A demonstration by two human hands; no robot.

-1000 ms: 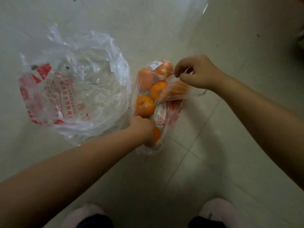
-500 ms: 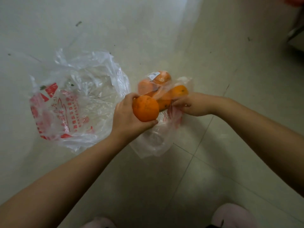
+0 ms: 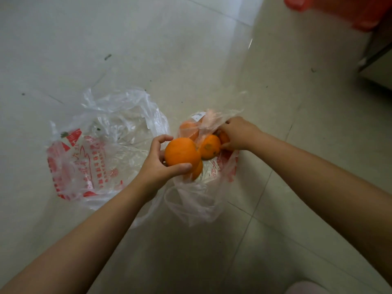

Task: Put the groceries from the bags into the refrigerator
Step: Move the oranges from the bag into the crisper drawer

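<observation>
A: Hands?
B: I see left hand (image 3: 157,164) gripping an orange (image 3: 182,152) mid-frame, above the fruit bag (image 3: 201,198). Right hand (image 3: 237,134) reaches in, probably grasping another orange (image 3: 224,138), partly hidden.
A: Other bag?
B: Crumpled bag (image 3: 95,149) left of centre, on the floor (image 3: 169,49).

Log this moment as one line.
left hand grips round orange fruit | right hand reaches into clear red-printed plastic bag | stage: unpacking
</observation>
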